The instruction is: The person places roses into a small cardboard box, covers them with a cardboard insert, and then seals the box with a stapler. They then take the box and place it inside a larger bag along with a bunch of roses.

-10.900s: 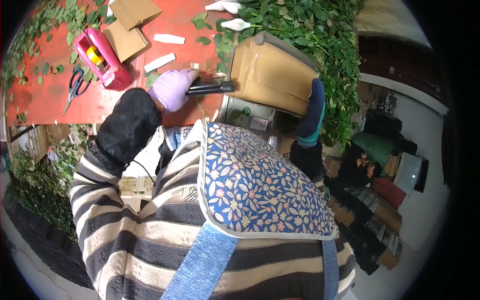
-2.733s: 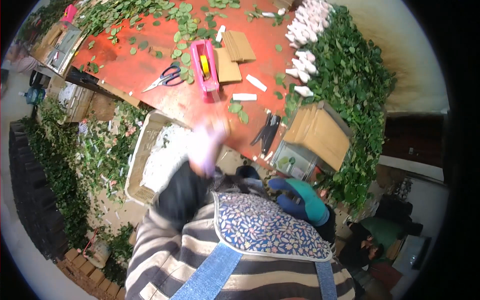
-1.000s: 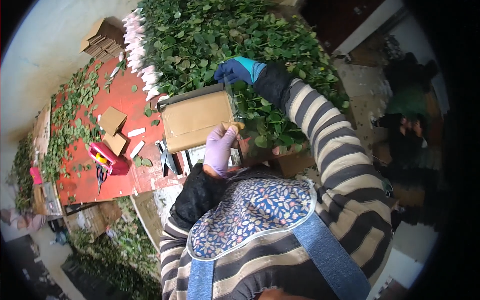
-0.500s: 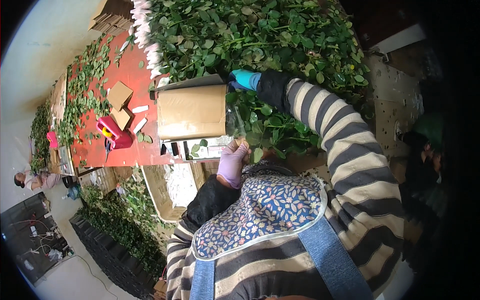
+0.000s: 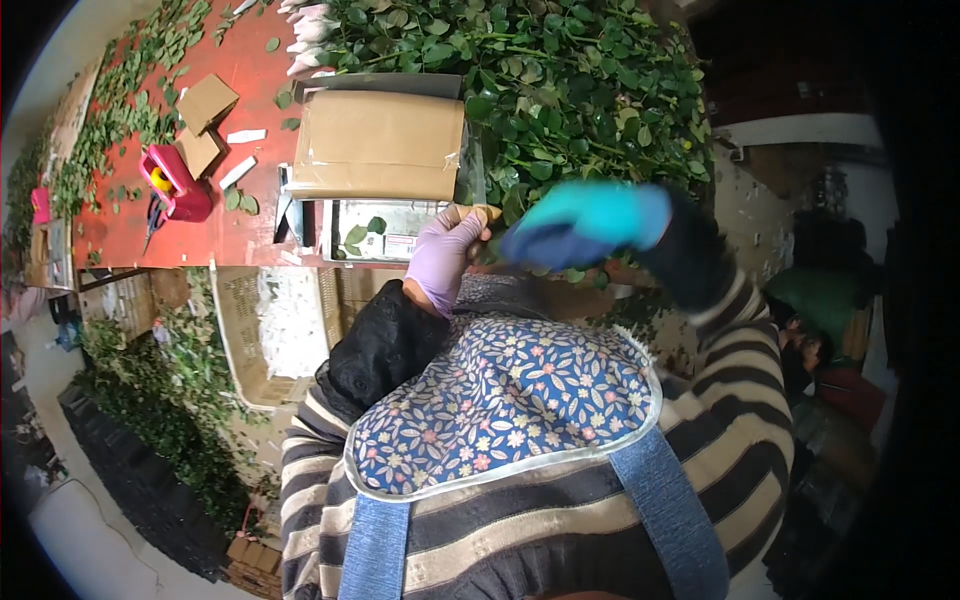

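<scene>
My left hand (image 5: 450, 252) in a lilac glove pinches a small tan piece (image 5: 480, 216) by the near right corner of a metal tray (image 5: 384, 232) with leaves in it. Above that lies a cardboard slab (image 5: 378, 142). My right hand (image 5: 585, 226), in a teal and navy glove, is blurred over rose foliage (image 5: 570, 120), close to the right of my left hand; its fingers are smeared by motion. Black handles of a tool (image 5: 290, 215) show left of the tray.
On the red table (image 5: 250, 200) are a pink tape dispenser (image 5: 185, 195), scissors (image 5: 153, 220), cardboard squares (image 5: 205, 105) and white wrapped blooms (image 5: 308, 40). A crate (image 5: 245, 340) stands below the table edge. A co-worker (image 5: 805, 345) is at the right.
My right hand has come back from deeper in the foliage toward my left hand, which keeps its pinch on the tan piece. At 10.9 seconds ago my left hand held the black tool.
</scene>
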`<state>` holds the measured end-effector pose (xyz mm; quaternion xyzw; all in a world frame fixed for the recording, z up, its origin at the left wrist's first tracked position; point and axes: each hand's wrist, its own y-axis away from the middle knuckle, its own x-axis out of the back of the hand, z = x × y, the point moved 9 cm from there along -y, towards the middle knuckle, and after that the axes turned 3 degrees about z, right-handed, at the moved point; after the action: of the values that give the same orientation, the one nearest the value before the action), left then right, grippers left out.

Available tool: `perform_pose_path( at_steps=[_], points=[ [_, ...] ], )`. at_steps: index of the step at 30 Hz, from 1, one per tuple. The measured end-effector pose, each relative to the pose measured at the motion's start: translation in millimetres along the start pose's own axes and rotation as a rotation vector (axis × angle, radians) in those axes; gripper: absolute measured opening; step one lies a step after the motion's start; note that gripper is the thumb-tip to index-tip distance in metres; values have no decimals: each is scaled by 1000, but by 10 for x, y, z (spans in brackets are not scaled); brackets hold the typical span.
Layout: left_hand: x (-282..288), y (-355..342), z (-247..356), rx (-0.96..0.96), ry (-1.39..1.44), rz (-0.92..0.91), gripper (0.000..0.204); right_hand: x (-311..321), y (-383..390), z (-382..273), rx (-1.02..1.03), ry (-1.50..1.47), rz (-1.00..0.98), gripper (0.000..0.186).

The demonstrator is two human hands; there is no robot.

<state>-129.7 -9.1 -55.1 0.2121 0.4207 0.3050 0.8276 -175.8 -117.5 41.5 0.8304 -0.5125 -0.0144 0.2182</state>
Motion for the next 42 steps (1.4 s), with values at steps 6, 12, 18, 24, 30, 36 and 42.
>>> perform_pose_path(
  at_steps=[6, 12, 18, 24, 30, 36, 42],
  points=[
    [-65, 11, -44, 2, 9, 11, 19, -454, -539, 629, -114, 1082, -59, 15],
    [281, -210, -566, -36, 45, 58, 17, -154, -560, 534, -78, 1360, -74, 32],
    [816, -709, -580, -245, -125, 185, 17, -156, -532, 574, -5, 1323, 13, 19],
    [818, -773, -679, -142, 9, 422, 21, -200, -488, 414, 69, 1163, 193, 34],
    [1089, -974, -963, -136, -237, 498, 28, -608, -304, -86, -45, 921, 328, 26],
    [834, -686, -916, -310, -223, 340, 18, -519, -441, 80, -44, 1003, 449, 33],
    [675, -616, -919, -27, -61, 293, 12, -613, -392, 945, -146, 1046, 216, 25]
  ],
)
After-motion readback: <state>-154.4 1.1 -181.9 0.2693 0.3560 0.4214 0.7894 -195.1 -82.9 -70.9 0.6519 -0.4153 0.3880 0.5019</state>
